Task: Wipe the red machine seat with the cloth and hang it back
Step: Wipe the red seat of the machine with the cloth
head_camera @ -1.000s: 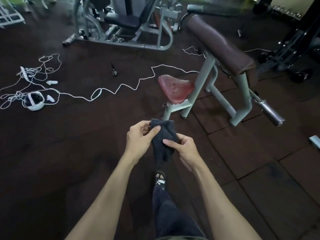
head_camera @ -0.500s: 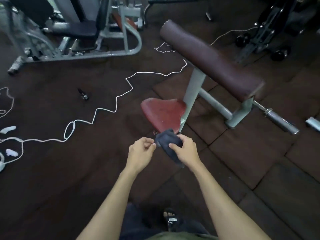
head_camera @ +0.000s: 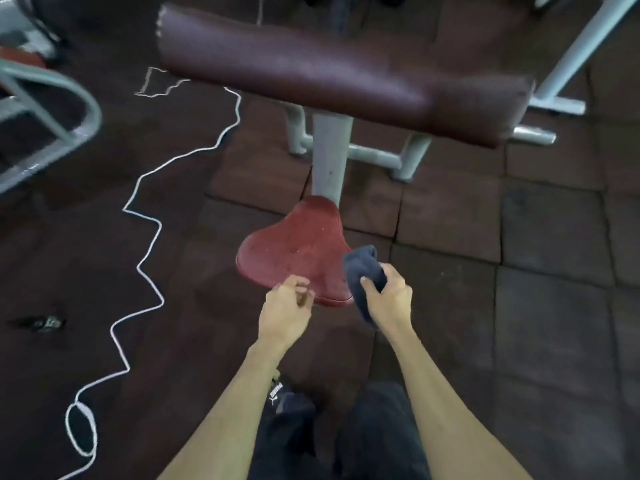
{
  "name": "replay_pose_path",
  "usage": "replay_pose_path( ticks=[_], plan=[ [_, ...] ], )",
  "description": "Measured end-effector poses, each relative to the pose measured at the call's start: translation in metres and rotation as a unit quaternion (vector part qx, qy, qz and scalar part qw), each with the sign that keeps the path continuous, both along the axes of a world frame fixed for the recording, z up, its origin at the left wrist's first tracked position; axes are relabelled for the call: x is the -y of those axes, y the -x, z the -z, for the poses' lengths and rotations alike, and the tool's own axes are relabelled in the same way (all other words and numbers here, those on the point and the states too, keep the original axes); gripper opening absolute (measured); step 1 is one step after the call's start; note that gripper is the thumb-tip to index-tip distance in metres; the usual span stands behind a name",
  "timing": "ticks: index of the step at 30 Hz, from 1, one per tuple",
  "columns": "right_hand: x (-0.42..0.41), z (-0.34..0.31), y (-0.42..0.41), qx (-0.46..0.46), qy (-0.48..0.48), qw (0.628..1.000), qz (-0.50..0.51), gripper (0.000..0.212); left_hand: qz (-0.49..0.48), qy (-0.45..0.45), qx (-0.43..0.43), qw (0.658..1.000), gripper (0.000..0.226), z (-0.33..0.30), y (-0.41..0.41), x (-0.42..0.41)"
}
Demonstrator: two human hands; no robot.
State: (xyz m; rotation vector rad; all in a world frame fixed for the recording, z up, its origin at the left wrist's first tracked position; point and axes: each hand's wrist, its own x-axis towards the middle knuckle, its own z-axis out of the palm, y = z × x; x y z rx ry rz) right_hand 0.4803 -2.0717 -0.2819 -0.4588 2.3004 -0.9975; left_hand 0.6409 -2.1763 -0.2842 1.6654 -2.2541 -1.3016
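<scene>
Though the cloth (head_camera: 364, 271) is bunched in the right hand (head_camera: 388, 297) just right of the seat (head_camera: 298, 252) at frame centre, no wiping looks begun: pale specks dot the red pad, and hanging comes after. The right fingers (head_camera: 367, 284) clench the cloth; the left hand (head_camera: 284, 311) curls loosely, empty, over the seat's near edge.

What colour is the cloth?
Dark navy blue, bunched in the right hand; the cloth shows best in the head view.
</scene>
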Motion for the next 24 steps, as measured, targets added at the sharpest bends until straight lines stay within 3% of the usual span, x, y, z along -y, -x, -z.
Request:
replay_pose_path(
  ticks=[7,13,18,24],
  plan=[
    [0.047,0.067,-0.015,-0.04,-0.019,0.995,0.087,0.039,0.06,0.058,0.05,0.995,0.04,0.069,0.009,0.047],
    [0.077,0.155,-0.015,-0.216,-0.037,0.975,0.046,0.042,0.16,0.149,0.092,0.971,0.055,0.149,0.019,0.069],
    [0.083,0.207,-0.041,-0.262,-0.111,0.958,-0.026,0.054,0.231,0.246,0.064,0.939,0.058,0.201,0.013,0.094],
    [0.091,0.223,-0.049,-0.366,-0.055,0.929,0.021,0.037,0.274,0.315,0.051,0.908,0.057,0.235,-0.009,0.119]
  ],
)
